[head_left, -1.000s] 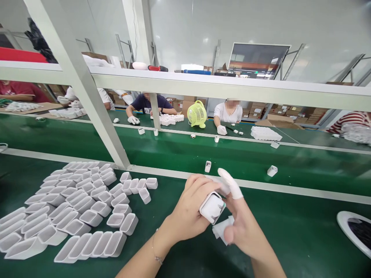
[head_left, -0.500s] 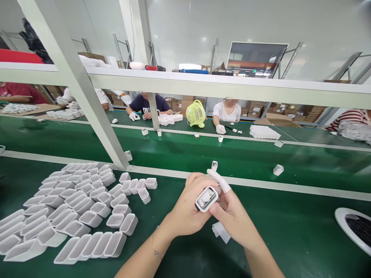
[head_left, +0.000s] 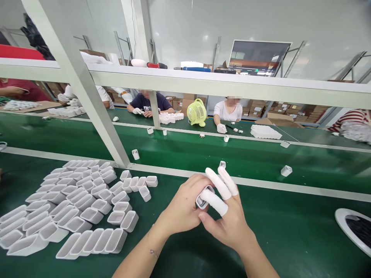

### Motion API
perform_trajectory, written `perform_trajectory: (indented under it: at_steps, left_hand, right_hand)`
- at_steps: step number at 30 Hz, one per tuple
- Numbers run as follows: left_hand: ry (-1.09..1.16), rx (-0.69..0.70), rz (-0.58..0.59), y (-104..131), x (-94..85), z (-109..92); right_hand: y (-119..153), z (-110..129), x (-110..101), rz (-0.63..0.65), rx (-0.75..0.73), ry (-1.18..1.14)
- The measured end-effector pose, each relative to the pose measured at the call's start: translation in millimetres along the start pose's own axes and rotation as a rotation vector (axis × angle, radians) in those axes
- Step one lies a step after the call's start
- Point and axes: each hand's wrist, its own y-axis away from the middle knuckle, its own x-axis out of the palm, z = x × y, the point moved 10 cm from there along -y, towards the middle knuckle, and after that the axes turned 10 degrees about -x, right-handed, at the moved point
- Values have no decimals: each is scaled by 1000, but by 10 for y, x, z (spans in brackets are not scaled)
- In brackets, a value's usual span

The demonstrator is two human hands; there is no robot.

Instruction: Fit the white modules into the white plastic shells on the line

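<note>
My left hand (head_left: 187, 202) is wrapped round a small white rectangular cup (head_left: 200, 204), its open end facing me. My right hand (head_left: 228, 208) wears white finger covers. Its covered index finger reaches into the cup's opening, the thumb is beside the rim, and two other covered fingers stretch out upward. What lies inside the cup is mostly hidden by that finger. Many open white cups (head_left: 91, 215) stand in rows on the green bench at the left.
A slanted post (head_left: 87, 92) rises at the left, joined to a shelf beam (head_left: 203, 83). Past the bench edge (head_left: 261, 183), small white parts (head_left: 286, 171) lie on a green belt. Several people sit opposite, near a yellow-green fan (head_left: 197, 112). A white-rimmed round object (head_left: 342, 227) is at right.
My right hand has opened out, and its index finger has moved into the cup's mouth. Small parts on the belt have shifted right. White pieces below my hands no longer show.
</note>
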Motion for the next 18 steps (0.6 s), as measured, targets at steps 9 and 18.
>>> perform_trajectory:
  at_steps: [9,18]
  left_hand:
    - [86,-114,28,-94,47,164]
    - [-42,-114,14,-91,-2,299]
  right_hand:
    - [181,-307,-93,-90,162,-247]
    - [16,-112,187,65,66,85]
